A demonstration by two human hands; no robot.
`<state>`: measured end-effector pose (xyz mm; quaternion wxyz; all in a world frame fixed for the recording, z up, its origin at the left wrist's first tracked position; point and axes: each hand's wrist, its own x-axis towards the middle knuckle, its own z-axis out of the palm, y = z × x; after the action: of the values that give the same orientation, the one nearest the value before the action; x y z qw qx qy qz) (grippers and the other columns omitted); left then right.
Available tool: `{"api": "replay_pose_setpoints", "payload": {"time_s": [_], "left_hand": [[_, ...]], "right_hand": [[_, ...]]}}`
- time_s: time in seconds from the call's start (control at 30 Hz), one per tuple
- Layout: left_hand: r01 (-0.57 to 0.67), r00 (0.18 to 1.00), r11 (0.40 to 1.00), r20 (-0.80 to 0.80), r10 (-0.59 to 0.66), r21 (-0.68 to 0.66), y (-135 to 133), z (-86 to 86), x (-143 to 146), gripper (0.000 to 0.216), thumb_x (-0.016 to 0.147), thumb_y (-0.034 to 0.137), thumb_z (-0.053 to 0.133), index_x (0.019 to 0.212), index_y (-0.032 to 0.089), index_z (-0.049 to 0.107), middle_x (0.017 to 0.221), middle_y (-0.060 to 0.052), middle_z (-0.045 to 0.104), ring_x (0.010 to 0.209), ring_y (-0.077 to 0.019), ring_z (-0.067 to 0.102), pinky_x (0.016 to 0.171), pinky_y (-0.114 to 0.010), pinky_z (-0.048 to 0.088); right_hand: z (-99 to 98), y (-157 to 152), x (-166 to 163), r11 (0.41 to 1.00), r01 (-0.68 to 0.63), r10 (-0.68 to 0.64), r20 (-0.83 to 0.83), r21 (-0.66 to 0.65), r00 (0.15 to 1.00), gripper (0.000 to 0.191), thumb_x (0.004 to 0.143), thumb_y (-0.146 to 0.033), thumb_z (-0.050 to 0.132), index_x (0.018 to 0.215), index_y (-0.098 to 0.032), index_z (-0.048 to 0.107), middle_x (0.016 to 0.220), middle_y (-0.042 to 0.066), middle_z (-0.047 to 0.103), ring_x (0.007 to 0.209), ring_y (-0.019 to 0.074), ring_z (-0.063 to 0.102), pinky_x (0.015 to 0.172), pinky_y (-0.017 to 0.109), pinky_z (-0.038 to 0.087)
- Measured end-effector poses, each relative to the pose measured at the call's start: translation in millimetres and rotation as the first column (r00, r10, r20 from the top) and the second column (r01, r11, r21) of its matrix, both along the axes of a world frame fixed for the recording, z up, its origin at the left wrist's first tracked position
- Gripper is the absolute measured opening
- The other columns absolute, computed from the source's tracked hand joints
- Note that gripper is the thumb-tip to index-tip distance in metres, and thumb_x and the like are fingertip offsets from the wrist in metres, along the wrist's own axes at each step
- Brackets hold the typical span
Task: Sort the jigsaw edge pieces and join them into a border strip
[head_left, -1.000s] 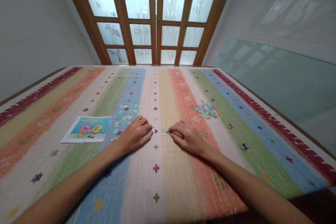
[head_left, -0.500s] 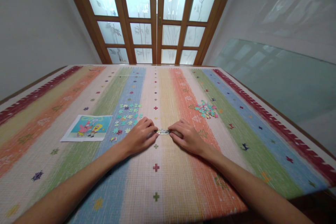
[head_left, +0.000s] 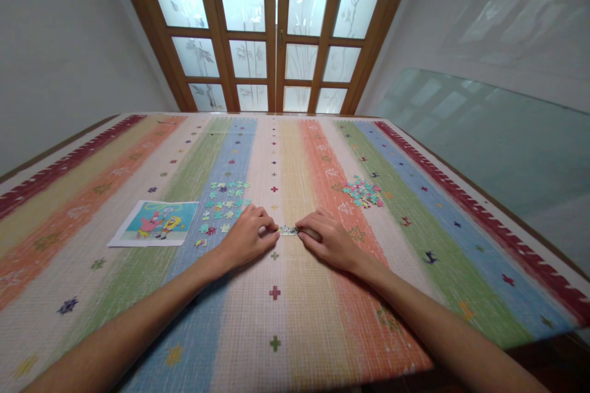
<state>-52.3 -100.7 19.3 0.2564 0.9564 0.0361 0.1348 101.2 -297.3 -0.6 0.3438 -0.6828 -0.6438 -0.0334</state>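
Note:
A short strip of joined jigsaw puzzle pieces (head_left: 289,230) lies between my hands, low over the striped tablecloth. My left hand (head_left: 251,233) pinches its left end with thumb and fingertips. At the right end, my right hand (head_left: 325,234) is closed on it the same way. The fingers partly cover both ends, and the strip's picture is too small to make out. Loose puzzle pieces (head_left: 227,204), mostly turquoise, are spread out just left of and beyond my left hand. Farther right sits a heaped pile of puzzle pieces (head_left: 363,191).
A printed cartoon picture (head_left: 157,224) lies flat on the left of the table. The striped tablecloth (head_left: 295,313) covers the tabletop. Beyond the far edge stand wooden doors with frosted panes (head_left: 249,61). A glass panel (head_left: 488,135) is at the right.
My left hand's fingers shift very slightly at the strip's left end. The right hand stays in place. The view drifts a little.

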Motion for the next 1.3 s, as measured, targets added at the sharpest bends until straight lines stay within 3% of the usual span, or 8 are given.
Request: {"api": "replay_pose_setpoints", "payload": {"time_s": [0.4, 1.07, 1.3], "left_hand": [[-0.029, 0.998, 1.000, 0.059, 0.028, 0.007, -5, -5.2, -3, 0.015, 0.088, 0.028, 0.062, 0.090, 0.019, 0.073, 0.084, -0.005, 0.065, 0.089, -0.0237, 0.054, 0.093, -0.045, 0.043], [-0.003, 0.996, 0.999, 0.091, -0.002, 0.051, -3, -6.7, -5, 0.017, 0.090, 0.030, 0.061, 0.092, 0.018, 0.072, 0.084, -0.006, 0.065, 0.091, -0.0250, 0.056, 0.099, -0.049, 0.043], [0.005, 0.993, 0.992, 0.116, -0.020, 0.126, 9, 7.5, -10, 0.022, 0.086, 0.028, 0.062, 0.102, 0.016, 0.071, 0.089, -0.008, 0.067, 0.090, -0.0257, 0.056, 0.090, -0.045, 0.048]], "right_hand": [[2.0, -1, -1, 1.000, 0.004, -0.004, -0.013, -0.002, 1.000, 0.012, 0.098, -0.020, 0.057, 0.105, -0.019, 0.067, 0.094, 0.007, 0.073, 0.088, 0.0225, 0.061, 0.083, 0.039, 0.049], [0.4, -1, -1, 1.000, 0.029, -0.029, -0.027, 0.011, 0.999, 0.012, 0.096, -0.022, 0.061, 0.105, -0.019, 0.067, 0.096, 0.007, 0.074, 0.090, 0.0233, 0.062, 0.085, 0.041, 0.050], [2.1, -3, 1, 1.000, 0.028, -0.028, -0.028, -0.005, 0.999, 0.013, 0.097, -0.023, 0.059, 0.106, -0.020, 0.067, 0.097, 0.008, 0.073, 0.092, 0.0235, 0.062, 0.085, 0.041, 0.051]]}}
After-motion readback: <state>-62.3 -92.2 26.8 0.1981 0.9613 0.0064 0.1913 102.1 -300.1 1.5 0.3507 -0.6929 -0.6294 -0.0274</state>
